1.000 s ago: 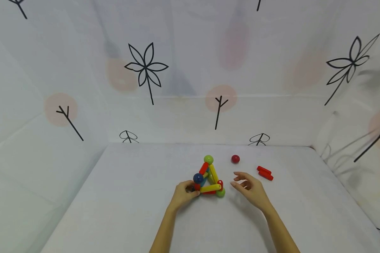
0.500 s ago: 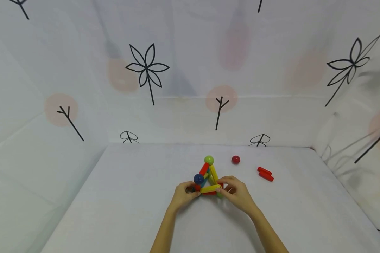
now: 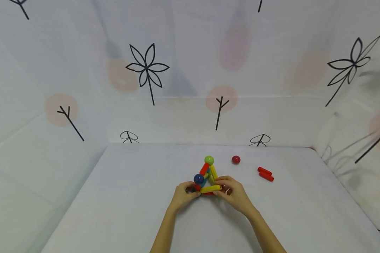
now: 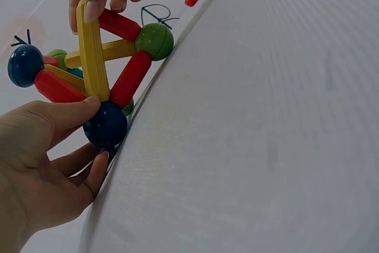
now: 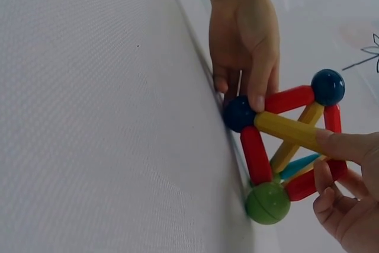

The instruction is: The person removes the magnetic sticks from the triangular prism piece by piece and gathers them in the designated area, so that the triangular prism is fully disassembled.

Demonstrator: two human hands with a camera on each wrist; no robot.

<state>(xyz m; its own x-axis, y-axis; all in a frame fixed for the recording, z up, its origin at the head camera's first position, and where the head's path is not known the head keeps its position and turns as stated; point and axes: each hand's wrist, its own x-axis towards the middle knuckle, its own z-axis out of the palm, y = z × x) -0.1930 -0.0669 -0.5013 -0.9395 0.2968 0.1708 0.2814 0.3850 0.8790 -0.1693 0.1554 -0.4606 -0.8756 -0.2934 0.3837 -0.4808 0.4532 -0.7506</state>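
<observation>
Frame (image 3: 204, 181) (rods + balls) on bench (image 3: 130, 211), approx. ctr. L hand (image 3: 181, 196), its 8 o'clock, clamped on blue ball (image 4: 106, 125), prob. bracing; R hand (image 3: 235, 195), 4 o'clock, pinches end of yellow rod (image 4: 93, 57), I'd guess for ctrl.

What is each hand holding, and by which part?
The left hand grips a dark blue corner ball; the right hand pinches a yellow rod by its end away from that ball.

White table (image 3: 123, 196), pale backdrop (image 3: 183, 121), black flower drawing (image 3: 146, 67)
</observation>
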